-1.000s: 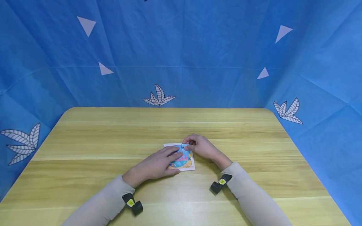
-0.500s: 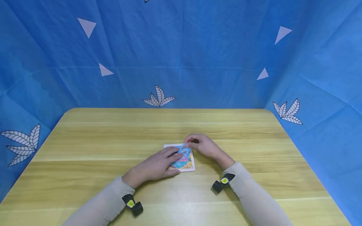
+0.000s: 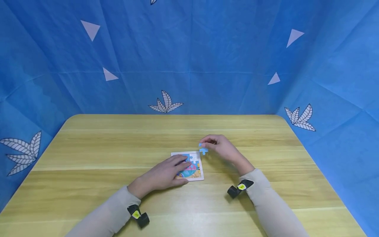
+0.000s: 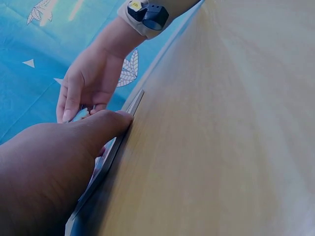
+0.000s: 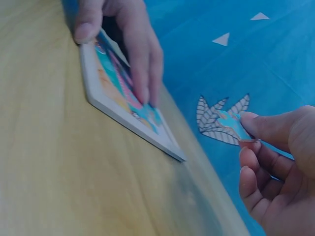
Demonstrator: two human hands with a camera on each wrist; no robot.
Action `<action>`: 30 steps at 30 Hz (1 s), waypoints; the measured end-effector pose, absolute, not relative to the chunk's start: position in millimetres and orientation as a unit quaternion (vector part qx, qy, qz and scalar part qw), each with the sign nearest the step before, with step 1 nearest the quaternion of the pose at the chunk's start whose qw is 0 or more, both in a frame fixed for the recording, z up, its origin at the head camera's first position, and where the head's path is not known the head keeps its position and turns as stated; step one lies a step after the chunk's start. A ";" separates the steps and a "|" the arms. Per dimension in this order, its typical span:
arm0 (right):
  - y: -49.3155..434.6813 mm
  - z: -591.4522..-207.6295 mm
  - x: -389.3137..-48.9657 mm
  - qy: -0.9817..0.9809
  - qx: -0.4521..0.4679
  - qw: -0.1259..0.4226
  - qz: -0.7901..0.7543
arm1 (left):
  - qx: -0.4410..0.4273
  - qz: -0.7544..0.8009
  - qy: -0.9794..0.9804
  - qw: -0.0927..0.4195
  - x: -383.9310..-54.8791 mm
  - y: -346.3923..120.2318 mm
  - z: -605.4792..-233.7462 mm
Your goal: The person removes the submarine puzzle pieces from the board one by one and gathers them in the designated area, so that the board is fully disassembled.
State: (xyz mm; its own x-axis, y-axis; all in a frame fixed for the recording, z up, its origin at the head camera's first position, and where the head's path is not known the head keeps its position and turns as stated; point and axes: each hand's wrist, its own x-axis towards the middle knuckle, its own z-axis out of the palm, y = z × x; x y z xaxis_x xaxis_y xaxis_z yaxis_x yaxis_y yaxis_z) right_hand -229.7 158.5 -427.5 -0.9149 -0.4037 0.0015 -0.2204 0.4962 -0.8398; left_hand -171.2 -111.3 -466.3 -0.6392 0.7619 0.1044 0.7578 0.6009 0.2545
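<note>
A small square jigsaw puzzle in a white frame [image 3: 202,174] lies on the table, its picture blue, pink and sandy. My left hand [image 3: 162,172] rests on its left part, fingers stretched over the picture and thumb at the near edge. Just beyond the frame's far right corner, my right hand [image 3: 224,149] pinches a light blue jigsaw piece [image 3: 203,150] between thumb and fingers. In the right wrist view the piece [image 5: 230,125] is raised and tilted, with a thin brown edge. Bare white backing [image 3: 193,158] shows in the puzzle's upper right. The left fingers hide part of the picture.
The wooden table [image 3: 103,144] extends well around the puzzle on all sides. A blue cloth [image 3: 189,59] printed with white triangles and leaves hangs behind and at both sides. Each sleeve carries a black wrist camera, such as the right one [image 3: 237,190].
My right hand has drawn the blue piece out of the puzzle's upper right and moved it up and to the right, baring white backing. The left hand has stayed in place.
</note>
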 end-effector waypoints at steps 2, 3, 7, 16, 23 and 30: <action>160.8 -421.6 -227.7 0.858 -0.179 0.095 -0.472 | 0.423 0.140 0.895 0.011 -170.9 -111.3 -466.2; 162.8 -420.6 -228.0 0.857 -0.178 0.094 -0.474 | 0.422 0.141 0.896 0.013 -170.7 -111.3 -466.0; 170.9 -418.3 -230.0 0.858 -0.173 0.088 -0.475 | 0.420 0.145 0.896 0.016 -170.1 -111.3 -464.8; 189.8 -416.9 -234.6 0.866 -0.167 0.078 -0.465 | 0.417 0.143 0.897 0.019 -169.9 -111.1 -464.8; 203.6 -413.9 -235.1 0.873 -0.158 0.067 -0.456 | 0.416 0.143 0.898 0.021 -168.9 -111.2 -464.3; 215.5 -411.7 -236.5 0.873 -0.137 0.075 -0.461 | 0.415 0.138 0.899 0.022 -169.5 -111.3 -464.6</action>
State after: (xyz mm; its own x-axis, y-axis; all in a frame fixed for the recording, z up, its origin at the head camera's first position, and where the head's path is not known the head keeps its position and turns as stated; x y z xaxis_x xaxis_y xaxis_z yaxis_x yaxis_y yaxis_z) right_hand -236.5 215.5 -411.7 -0.9511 -0.3088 -0.0050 -0.1701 0.5372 -0.8261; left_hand -169.5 -111.3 -464.6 -0.6545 0.7523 0.0753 0.7402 0.6173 0.2665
